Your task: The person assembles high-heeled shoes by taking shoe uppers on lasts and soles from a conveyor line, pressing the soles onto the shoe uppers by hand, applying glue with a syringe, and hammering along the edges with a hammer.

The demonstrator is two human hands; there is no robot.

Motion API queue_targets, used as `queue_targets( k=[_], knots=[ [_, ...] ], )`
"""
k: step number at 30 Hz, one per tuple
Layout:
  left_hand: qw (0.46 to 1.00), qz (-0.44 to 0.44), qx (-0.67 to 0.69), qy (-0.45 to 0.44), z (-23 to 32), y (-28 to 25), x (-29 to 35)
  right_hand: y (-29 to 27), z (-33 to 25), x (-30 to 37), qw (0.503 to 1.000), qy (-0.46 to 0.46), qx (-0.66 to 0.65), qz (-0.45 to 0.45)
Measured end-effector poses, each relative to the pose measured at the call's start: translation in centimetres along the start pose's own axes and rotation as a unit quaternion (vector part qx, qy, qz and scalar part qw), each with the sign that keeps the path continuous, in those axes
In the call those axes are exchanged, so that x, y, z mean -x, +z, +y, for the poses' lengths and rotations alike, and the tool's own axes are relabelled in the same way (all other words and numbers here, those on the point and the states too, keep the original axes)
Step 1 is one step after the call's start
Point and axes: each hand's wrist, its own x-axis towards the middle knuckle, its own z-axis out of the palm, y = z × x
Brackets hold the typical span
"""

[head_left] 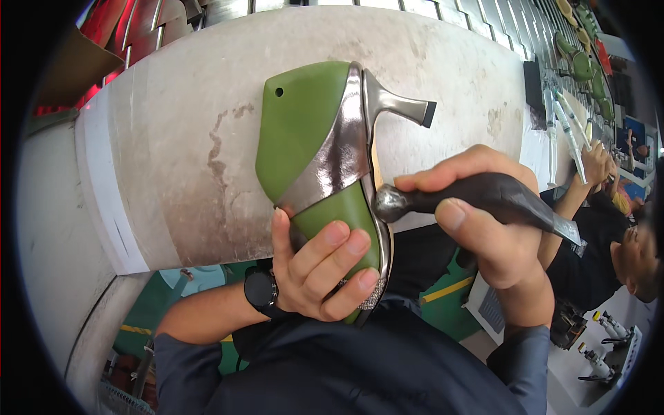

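Note:
A high-heeled shoe (335, 166) in shiny pewter sits on a green shoe last (297, 131) that has a small dark hole. It lies on its side, its slim metallic heel (398, 105) pointing right. My left hand (318, 270) grips the front part, fingers spread around the last and the glittery toe band (373, 294). In my right hand (494, 235) is a dark shoemaker's hammer (498, 197), held by its head. Its rounded metal face meets the sole edge near the waist of the shoe; whether it presses there I cannot tell. Any handle is hidden.
The shoe rests over a pale, stained work surface (173, 138). Metal rollers (477, 21) run behind it. Several syringes (567, 128) lie at the right, near a co-worker's hand (596, 162). More green lasts (581, 66) stand far right. A light blue stool (197, 277) is below left.

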Motion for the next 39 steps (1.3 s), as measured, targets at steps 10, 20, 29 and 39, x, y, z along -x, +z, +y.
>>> queue_targets(
  k=[10, 20, 29, 39],
  knots=[
    [0.999, -0.025, 0.034, -0.015, 0.1, -1.0, -0.1, 1.6, 1.5, -0.6, 0.988, -0.139, -0.033, 0.055],
    [1.0, -0.023, 0.018, 0.005, -0.4, -1.0, -0.4, -0.5, -2.7, -3.6, 0.987, -0.046, 0.141, -0.056],
    [1.0, -0.016, 0.004, 0.023, -0.6, -0.9, -0.5, -1.0, 0.7, 0.2, 0.998, 0.001, -0.014, -0.057],
    [1.0, -0.007, 0.02, 0.009, -0.3, -1.4, -1.2, 3.3, 4.3, 9.7, 0.869, -0.39, -0.13, 0.275]
  ],
)
